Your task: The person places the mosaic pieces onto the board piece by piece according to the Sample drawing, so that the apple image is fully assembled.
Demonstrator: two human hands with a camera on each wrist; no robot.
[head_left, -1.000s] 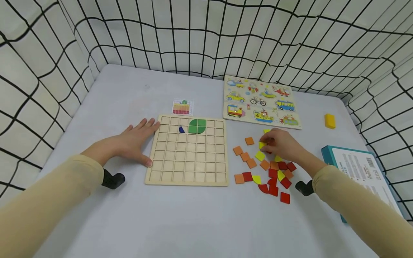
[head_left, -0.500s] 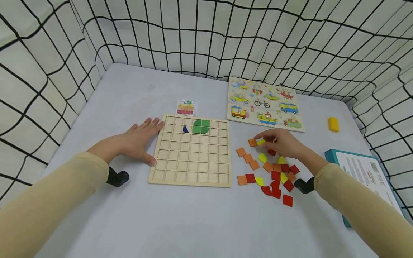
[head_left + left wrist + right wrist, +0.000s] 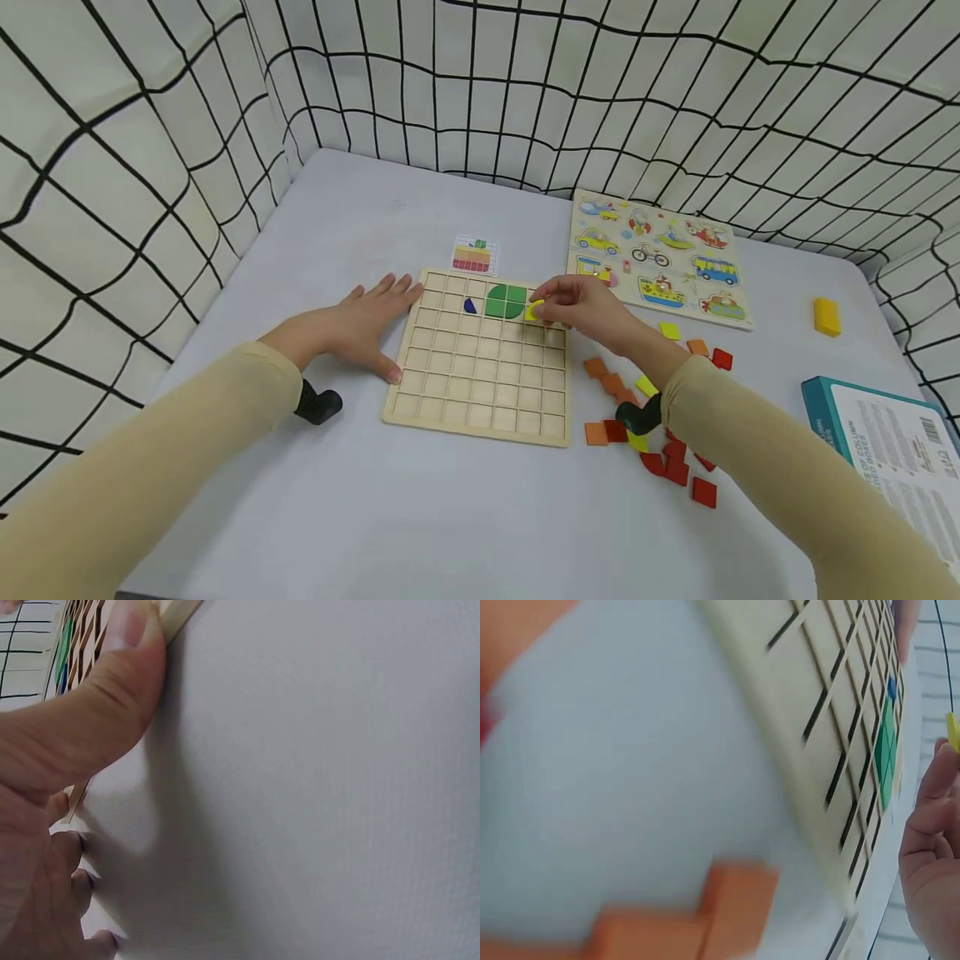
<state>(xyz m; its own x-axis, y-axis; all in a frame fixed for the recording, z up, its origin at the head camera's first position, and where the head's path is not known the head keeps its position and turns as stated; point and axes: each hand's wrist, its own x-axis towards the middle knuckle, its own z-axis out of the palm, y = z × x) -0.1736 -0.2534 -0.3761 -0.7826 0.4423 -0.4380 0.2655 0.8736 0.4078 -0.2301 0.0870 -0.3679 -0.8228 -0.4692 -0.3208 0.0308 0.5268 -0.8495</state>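
Note:
The wooden grid board (image 3: 480, 368) lies on the white table, bearing a leaf shape of green tiles (image 3: 506, 302) and a small dark blue piece (image 3: 470, 306) near its top. My left hand (image 3: 341, 331) rests at the board's left side with fingers spread; its thumb (image 3: 124, 682) touches the edge in the left wrist view. Between thumb and fingertips my right hand (image 3: 588, 310) pinches a yellow tile (image 3: 533, 311), over the upper right cells just beside the green ones. The same yellow tile (image 3: 953, 733) shows at the right border of the right wrist view.
Right of the board lie scattered orange tiles (image 3: 596, 367), red tiles (image 3: 704, 492) and yellow ones, partly hidden by the right forearm. A pattern card (image 3: 474, 255), a vehicle puzzle (image 3: 678, 262), a yellow block (image 3: 827, 317) and a teal box (image 3: 892, 450) stand around. Black netting encloses the table.
My right hand has picked up a yellow tile from the scattered pieces and carried it left to the board. The left hand stays at the board's edge. The head view has shifted.

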